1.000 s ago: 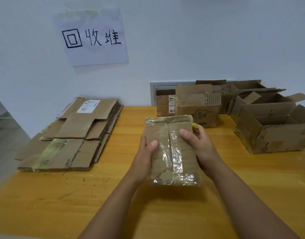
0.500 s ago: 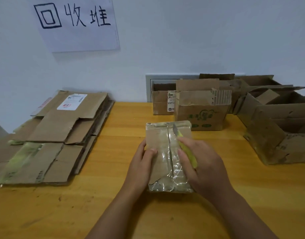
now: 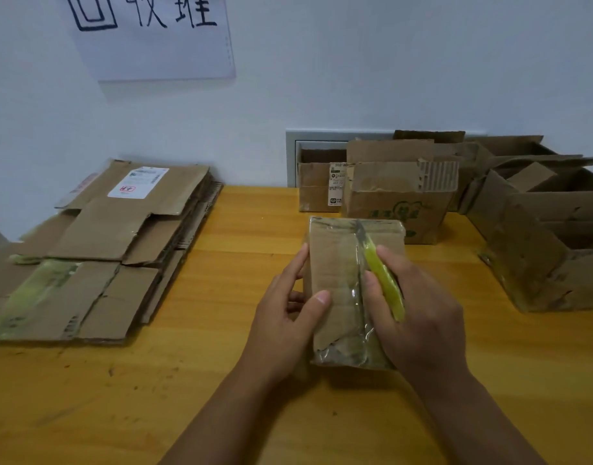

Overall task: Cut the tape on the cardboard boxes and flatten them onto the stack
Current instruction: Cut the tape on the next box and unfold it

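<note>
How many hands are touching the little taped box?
2. The left hand holds the taped box by its left side; the right hand lies on its right side, gripping a yellow cutter.

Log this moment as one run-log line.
left hand: holds taped box | right hand: grips yellow box cutter, blade on centre tape seam | flattened stack: left

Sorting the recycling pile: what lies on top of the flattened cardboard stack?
On the flattened cardboard stack the top sheet bears a white shipping label. Lower sheets show only at their edges; their faces are covered.
</note>
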A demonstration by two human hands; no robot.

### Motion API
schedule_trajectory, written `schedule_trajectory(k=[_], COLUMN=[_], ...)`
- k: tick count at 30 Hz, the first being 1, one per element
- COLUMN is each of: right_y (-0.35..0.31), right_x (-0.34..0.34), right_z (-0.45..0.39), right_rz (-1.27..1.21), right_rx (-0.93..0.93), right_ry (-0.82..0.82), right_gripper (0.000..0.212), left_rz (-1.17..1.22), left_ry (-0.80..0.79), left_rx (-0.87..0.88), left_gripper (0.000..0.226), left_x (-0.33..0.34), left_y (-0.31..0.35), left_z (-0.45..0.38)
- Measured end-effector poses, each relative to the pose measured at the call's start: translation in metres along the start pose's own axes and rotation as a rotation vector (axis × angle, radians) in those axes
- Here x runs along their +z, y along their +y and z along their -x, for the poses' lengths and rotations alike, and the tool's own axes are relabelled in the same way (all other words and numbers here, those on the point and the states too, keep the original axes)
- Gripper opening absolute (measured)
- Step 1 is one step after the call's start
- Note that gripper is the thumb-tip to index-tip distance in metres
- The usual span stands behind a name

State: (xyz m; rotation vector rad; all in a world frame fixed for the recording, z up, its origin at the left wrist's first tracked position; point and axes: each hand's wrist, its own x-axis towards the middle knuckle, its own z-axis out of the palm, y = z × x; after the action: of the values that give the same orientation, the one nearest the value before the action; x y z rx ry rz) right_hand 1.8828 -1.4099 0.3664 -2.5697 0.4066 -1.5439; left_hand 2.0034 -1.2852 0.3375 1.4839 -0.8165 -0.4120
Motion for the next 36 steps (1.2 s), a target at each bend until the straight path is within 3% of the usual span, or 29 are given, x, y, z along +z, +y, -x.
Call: schedule_trajectory(k=[15, 36], right_y=[-0.003, -0.004], right_x=[-0.001, 0.003], right_z=[0.001, 0.005], right_rz=[0.062, 0.014], right_rx=[-0.013, -0.039], right_ry=[0.048, 0.031], right_gripper=[0.033, 0.025], left_rz=[-0.018, -0.036], left_ry=[-0.132, -0.058], left_rx=[0.051, 0.068], left_gripper=[0.073, 0.071], left_x=[-0.008, -0.005], left_y=[0.002, 0.002], left_z=[0.008, 0.010])
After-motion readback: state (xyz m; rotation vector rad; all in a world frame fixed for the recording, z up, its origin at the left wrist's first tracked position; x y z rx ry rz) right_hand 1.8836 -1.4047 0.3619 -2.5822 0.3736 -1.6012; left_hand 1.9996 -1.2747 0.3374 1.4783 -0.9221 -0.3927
